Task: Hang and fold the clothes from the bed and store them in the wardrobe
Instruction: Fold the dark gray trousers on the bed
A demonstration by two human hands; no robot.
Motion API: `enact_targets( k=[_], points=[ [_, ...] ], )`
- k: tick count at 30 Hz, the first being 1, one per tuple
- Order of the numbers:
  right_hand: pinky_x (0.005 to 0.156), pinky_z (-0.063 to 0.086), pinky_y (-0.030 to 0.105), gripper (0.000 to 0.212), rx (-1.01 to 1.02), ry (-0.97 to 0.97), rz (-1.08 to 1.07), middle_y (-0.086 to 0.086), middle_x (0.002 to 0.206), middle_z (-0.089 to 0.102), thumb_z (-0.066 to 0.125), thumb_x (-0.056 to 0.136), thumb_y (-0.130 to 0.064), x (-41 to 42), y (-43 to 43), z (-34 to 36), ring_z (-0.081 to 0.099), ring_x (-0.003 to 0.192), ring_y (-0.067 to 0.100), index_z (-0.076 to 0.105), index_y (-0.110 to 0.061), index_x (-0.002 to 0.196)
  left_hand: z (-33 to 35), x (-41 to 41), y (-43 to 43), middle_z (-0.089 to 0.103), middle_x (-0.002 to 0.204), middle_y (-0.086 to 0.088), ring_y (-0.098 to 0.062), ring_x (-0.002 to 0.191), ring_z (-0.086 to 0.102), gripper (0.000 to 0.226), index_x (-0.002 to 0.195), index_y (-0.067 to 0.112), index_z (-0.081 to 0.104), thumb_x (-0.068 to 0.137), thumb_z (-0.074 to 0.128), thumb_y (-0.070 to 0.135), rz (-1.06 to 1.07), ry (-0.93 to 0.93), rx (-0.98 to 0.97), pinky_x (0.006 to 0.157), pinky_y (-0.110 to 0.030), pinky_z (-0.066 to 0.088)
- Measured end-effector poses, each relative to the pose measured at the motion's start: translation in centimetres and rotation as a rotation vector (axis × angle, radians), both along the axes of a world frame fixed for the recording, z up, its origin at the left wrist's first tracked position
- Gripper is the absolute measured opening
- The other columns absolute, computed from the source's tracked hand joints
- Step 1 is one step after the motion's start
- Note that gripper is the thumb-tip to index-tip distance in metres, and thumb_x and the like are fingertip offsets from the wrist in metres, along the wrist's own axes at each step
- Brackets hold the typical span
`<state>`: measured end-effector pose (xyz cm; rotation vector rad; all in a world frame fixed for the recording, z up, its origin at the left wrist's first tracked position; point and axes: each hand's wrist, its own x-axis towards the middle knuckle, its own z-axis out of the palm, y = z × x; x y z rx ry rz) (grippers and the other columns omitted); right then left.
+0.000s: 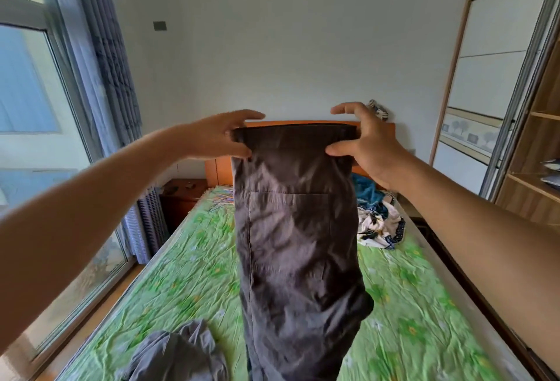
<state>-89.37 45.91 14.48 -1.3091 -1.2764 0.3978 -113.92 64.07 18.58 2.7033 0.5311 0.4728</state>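
Dark grey trousers (297,244) hang in the air over the bed (169,283), held up by the waistband with a back pocket facing me. My left hand (224,135) pinches the waistband's left end between thumb and fingers. My right hand (366,144) pinches the right end, its upper fingers spread above the band. The trouser legs drop to the bottom of the view. A second grey garment (178,353) lies crumpled on the green floral sheet near the foot. The wardrobe (497,83) stands at the right, its open shelves (539,180) beside a sliding door.
A heap of blue and white patterned clothes (378,223) lies near the orange headboard (221,168). A dark wooden nightstand (181,198) sits left of the bed. Window and blue curtain (106,77) line the left wall, with a strip of wooden floor below.
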Motion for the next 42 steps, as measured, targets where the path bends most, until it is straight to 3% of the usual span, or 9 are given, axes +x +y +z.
enact_targets(
  k=[3, 7, 11, 17, 23, 28, 34, 37, 42],
  points=[
    [0.073, 0.052, 0.073, 0.059, 0.018, 0.006, 0.049, 0.032, 0.096, 0.066, 0.08, 0.067, -0.005, -1.5, 0.6, 0.1, 0.067, 0.09, 0.053, 0.062, -0.039, 0.111, 0.9, 2.0, -1.9, 0.052, 0.136, 0.014, -0.006, 0.112, 0.056, 0.092, 0.149, 0.042, 0.033, 0.072, 0.079, 0.062, 0.0, 0.17, 0.166, 0.095, -0.023, 0.043],
    [0.079, 0.059, 0.06, 0.063, -0.015, -0.013, 0.052, 0.009, 0.086, 0.074, 0.083, 0.065, -0.008, -0.8, 0.4, -0.1, 0.073, 0.087, 0.037, 0.059, -0.039, 0.115, 0.2, 5.4, -3.2, 0.071, 0.093, 0.007, -0.011, 0.082, 0.067, 0.049, 0.115, 0.024, 0.066, 0.074, 0.086, 0.041, -0.006, 0.108, 0.235, 0.071, -0.024, 0.053],
    [0.083, 0.059, 0.033, 0.069, -0.338, -0.057, 0.136, -0.003, 0.119, 0.072, 0.088, 0.073, -0.021, 2.1, -1.3, -5.2, 0.07, 0.107, 0.021, 0.055, -0.029, 0.133, 1.2, 5.5, -3.1, 0.059, 0.075, 0.014, -0.001, 0.07, 0.055, 0.027, 0.079, 0.028, 0.059, 0.075, 0.083, 0.04, -0.019, -0.008, 0.307, 0.059, -0.026, 0.039],
    [0.075, 0.056, 0.031, 0.016, -0.843, -0.101, -0.054, 0.0, 0.108, 0.073, 0.072, 0.092, -0.022, 3.8, -3.1, -18.1, 0.069, 0.094, 0.017, 0.069, -0.025, 0.108, 4.0, 4.7, -3.8, 0.06, 0.072, 0.01, -0.002, 0.062, 0.057, 0.027, 0.08, 0.024, 0.062, 0.075, 0.083, 0.039, 0.048, -0.036, 0.315, 0.056, -0.026, 0.041],
    [0.076, 0.061, 0.044, 0.031, -0.665, 0.37, -0.01, 0.009, 0.093, 0.077, 0.075, 0.088, -0.036, 3.0, -3.9, -21.1, 0.074, 0.078, 0.025, 0.068, -0.014, 0.108, 4.9, 2.7, -3.5, 0.061, 0.069, 0.009, -0.004, 0.061, 0.06, 0.026, 0.075, 0.03, 0.058, 0.077, 0.083, 0.037, 0.112, -0.052, 0.291, 0.052, -0.022, 0.042],
    [0.078, 0.057, 0.037, 0.033, -0.292, 0.966, 0.171, 0.007, 0.117, 0.074, 0.062, 0.092, -0.043, 0.0, -3.3, -20.7, 0.073, 0.101, 0.023, 0.078, -0.021, 0.111, 5.8, 0.3, -4.1, 0.065, 0.069, 0.02, 0.004, 0.061, 0.062, 0.023, 0.075, 0.037, 0.06, 0.078, 0.083, 0.036, 0.108, -0.063, 0.257, 0.055, -0.019, 0.043],
    [0.075, 0.062, 0.034, 0.023, -0.057, 1.037, 0.141, 0.013, 0.11, 0.076, 0.065, 0.08, -0.016, -2.2, -3.3, -17.8, 0.075, 0.094, 0.023, 0.082, -0.011, 0.094, 8.0, -3.7, -4.5, 0.065, 0.07, 0.015, 0.001, 0.064, 0.062, 0.024, 0.075, 0.039, 0.06, 0.077, 0.083, 0.037, 0.131, -0.088, 0.318, 0.054, -0.017, 0.045],
    [0.085, 0.055, 0.036, 0.03, -0.084, 0.898, 0.007, 0.011, 0.116, 0.073, 0.065, 0.087, -0.019, -2.1, -4.2, -16.8, 0.068, 0.105, 0.025, 0.075, -0.008, 0.113, 8.8, -5.8, -4.6, 0.064, 0.074, 0.013, 0.001, 0.069, 0.06, 0.022, 0.078, 0.035, 0.06, 0.079, 0.082, 0.035, 0.119, -0.113, 0.337, 0.062, -0.024, 0.047],
    [0.079, 0.046, 0.041, 0.079, -0.341, -0.216, -0.452, 0.023, 0.096, 0.07, 0.033, 0.097, -0.068, -4.6, -6.2, -12.0, 0.066, 0.098, 0.037, 0.069, 0.002, 0.095, 8.3, -7.2, -6.5, 0.064, 0.075, 0.009, -0.008, 0.07, 0.061, 0.021, 0.081, 0.03, 0.061, 0.079, 0.082, 0.034, 0.063, -0.123, 0.334, 0.063, -0.028, 0.045]
  ],
)
